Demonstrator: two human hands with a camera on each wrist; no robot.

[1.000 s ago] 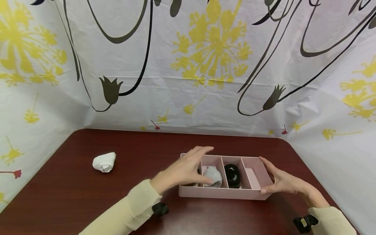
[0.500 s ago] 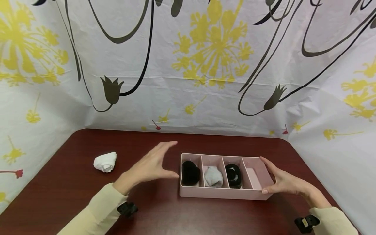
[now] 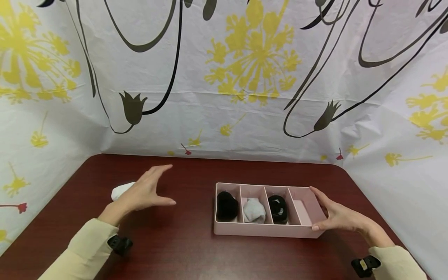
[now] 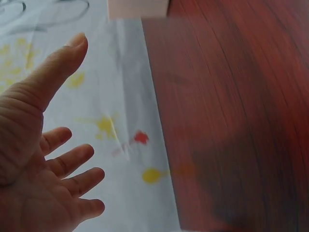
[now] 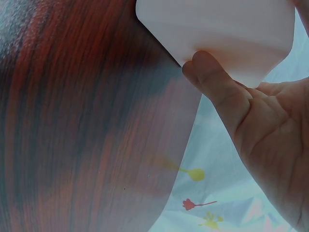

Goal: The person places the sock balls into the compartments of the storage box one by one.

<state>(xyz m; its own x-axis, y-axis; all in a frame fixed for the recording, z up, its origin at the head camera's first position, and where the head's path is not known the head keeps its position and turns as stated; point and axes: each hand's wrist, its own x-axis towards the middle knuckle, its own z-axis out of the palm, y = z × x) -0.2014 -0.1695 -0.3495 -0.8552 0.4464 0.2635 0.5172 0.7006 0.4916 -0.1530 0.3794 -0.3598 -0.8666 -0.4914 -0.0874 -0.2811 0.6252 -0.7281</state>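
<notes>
My left hand [image 3: 141,192] is over the left part of the table, thumb and fingers spread, holding nothing. Partly behind it lies a rolled white cloth bundle [image 3: 120,190]. In the left wrist view the left hand's palm and spread fingers show with nothing in them. My right hand [image 3: 344,217] holds the right end of a pink divided box [image 3: 266,230], thumb at the front corner and fingers at the back one. From left to right, its compartments hold a black fuzzy bundle [image 3: 227,206], a grey cloth bundle [image 3: 254,211] and a shiny black round thing [image 3: 278,209]; the rightmost compartment is bare.
The dark red wooden table [image 3: 189,249] has rounded far corners. A white patterned sheet [image 3: 196,128] hangs behind it and along both sides. Black wrist cameras are strapped to both sleeves.
My left hand has moved left from above the box to beside the white bundle, now partly covering it. The black bundle in the box came into view. The right hand and box stay put.
</notes>
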